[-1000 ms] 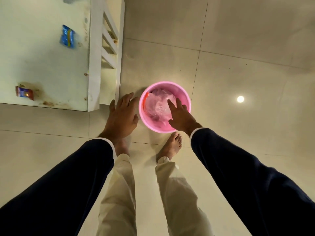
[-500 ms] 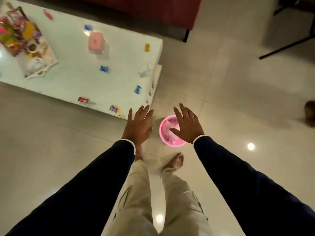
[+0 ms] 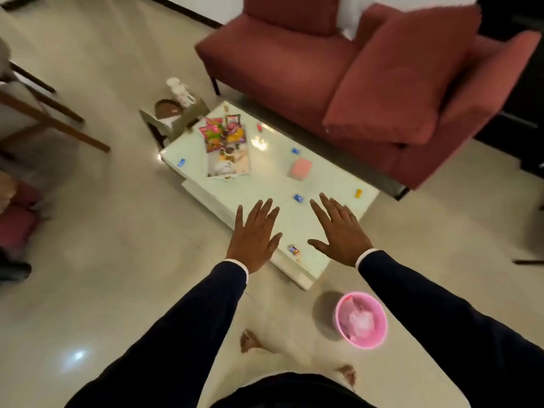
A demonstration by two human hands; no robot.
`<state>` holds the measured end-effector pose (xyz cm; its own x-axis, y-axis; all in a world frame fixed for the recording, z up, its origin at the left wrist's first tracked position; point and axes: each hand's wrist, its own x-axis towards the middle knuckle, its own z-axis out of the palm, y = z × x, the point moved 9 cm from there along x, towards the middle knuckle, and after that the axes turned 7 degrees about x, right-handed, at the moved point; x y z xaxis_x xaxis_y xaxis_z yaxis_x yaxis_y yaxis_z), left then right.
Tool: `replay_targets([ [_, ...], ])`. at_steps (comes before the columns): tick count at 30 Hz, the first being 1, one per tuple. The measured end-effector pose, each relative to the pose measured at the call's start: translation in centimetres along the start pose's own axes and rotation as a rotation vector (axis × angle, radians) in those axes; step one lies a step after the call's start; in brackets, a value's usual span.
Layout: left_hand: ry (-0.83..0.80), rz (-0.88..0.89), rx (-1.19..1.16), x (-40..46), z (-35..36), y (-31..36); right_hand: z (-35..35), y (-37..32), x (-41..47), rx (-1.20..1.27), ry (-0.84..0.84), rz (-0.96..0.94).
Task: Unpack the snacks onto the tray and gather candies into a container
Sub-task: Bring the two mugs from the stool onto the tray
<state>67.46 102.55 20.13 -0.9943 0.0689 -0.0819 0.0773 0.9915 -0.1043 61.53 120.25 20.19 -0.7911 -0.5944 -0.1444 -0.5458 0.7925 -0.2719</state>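
Fingers (image 3: pixel 259 210) straight on both hands, snack packets (image 3: pixel 222 132) unreadable, blurred.

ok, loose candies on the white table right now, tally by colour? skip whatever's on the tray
Blue: 3
Red: 1
Yellow: 1
Multicolour wrapper, near the table edge between the hands: 1
Total: 6 loose candies visible; others could be hidden under the hands.
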Motion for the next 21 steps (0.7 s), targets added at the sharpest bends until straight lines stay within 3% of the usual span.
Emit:
replay_targets([
  [11,0.063,-0.283,0.002,-3.6,-2.8,-26.9,-3.0,-22.7,20.5,-0.027,0.010,-0.236],
  [21,0.058,-0.377,-0.078,2.7,0.2,-40.9,0.3,-28.6,36.5,-0.017,-0.037,-0.266],
])
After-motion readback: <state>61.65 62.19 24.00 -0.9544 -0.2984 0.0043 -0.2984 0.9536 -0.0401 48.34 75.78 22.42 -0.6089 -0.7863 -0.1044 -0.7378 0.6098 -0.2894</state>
